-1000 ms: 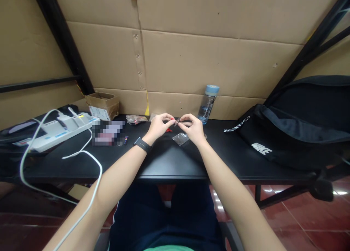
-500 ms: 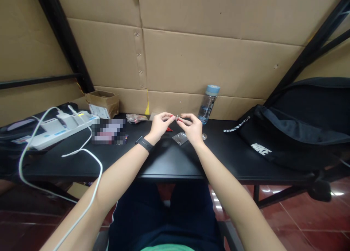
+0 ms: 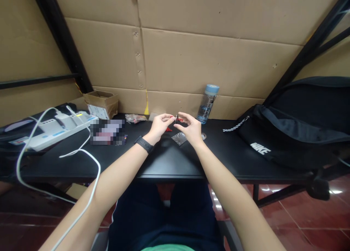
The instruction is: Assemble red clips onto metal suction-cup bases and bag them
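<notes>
Head view: left hand [image 3: 158,126] and right hand [image 3: 191,128] meet, fingers pinching 1 small metal piece [image 3: 177,118] above the desk [image 3: 169,159].

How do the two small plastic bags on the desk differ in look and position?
The bag by the right hand is a clear bag; the far bag shows red contents. The clear bag lies just beneath the hands, near the middle of the desk; the far bag sits back by the cardboard wall, left of the left hand. Neither is held; both lie flat on the desk.
</notes>
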{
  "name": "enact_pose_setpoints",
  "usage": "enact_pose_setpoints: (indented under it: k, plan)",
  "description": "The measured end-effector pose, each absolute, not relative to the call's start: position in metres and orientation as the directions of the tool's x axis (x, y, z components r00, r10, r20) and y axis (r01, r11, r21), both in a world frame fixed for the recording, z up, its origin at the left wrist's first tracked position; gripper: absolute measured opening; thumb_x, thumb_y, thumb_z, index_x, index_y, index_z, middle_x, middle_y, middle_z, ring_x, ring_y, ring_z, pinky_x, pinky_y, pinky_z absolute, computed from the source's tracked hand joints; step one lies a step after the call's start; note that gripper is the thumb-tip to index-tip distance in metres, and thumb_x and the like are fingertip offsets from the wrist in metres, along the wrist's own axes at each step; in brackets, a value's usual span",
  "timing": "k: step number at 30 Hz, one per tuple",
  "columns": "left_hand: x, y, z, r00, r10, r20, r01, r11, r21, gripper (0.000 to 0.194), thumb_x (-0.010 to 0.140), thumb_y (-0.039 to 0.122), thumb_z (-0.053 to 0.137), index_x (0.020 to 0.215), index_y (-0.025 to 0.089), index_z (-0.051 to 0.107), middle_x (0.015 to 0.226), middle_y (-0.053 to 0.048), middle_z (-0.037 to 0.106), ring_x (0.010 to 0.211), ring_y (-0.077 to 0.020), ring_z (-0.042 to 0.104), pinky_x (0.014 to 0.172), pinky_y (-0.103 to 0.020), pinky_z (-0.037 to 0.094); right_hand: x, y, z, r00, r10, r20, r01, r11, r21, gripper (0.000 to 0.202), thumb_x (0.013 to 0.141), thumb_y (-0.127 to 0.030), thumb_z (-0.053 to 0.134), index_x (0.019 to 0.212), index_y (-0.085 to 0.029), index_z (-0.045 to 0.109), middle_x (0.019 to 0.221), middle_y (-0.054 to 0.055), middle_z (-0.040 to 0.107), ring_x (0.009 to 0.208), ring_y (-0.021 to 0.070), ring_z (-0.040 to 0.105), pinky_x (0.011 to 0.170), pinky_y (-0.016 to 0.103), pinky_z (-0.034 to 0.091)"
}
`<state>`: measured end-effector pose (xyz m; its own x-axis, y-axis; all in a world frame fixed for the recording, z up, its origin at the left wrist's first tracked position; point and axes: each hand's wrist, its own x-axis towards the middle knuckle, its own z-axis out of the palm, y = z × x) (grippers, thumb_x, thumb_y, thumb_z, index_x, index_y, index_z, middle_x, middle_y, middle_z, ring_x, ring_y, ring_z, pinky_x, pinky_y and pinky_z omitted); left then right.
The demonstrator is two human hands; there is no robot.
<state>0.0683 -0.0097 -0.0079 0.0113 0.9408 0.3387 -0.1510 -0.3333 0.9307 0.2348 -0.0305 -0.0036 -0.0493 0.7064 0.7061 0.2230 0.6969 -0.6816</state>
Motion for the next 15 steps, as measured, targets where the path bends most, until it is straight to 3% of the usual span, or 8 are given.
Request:
enact_pose_setpoints:
  k: [4,10,15]
  plan:
    - [0.068,-0.01,-0.008,0.031,0.942,0.334,-0.155,-0.325,0.933,0.041,0.068,0.044,0.086,0.093,0.014,0.072,0.096,-0.011,0.078,0.092,-0.0225,0.072,0.084,-0.033,0.053,0.238,-0.03,-0.002,-0.121,0.681,0.723,0.264,0.724,-0.637,0.053,0.074,-0.027,0.086,0.126,-0.025,0.071,0.118,0.004,0.077,0.104,0.0226,0.075,0.101,0.038,0.059]
    - [0.068,-0.012,-0.007,0.063,0.941,0.332,-0.12,-0.323,0.939,0.045,0.068,0.047,0.085,0.095,0.014,0.072,0.096,-0.01,0.078,0.093,-0.0228,0.071,0.086,-0.034,0.052,0.245,-0.031,0.003,-0.143,0.681,0.719,0.303,0.721,-0.623,0.047,0.073,-0.028,0.087,0.118,-0.024,0.073,0.115,0.005,0.077,0.104,0.0232,0.074,0.098,0.036,0.059]
    - [0.067,-0.017,0.001,0.163,0.902,0.4,-0.051,-0.397,0.916,0.045,0.08,0.054,0.076,0.101,0.015,0.072,0.109,-0.011,0.077,0.105,-0.0242,0.069,0.097,-0.036,0.05,0.25,-0.031,0.007,-0.123,0.708,0.696,0.222,0.703,-0.676,0.048,0.072,-0.03,0.086,0.116,-0.022,0.069,0.114,0.006,0.076,0.108,0.0245,0.074,0.102,0.039,0.058]
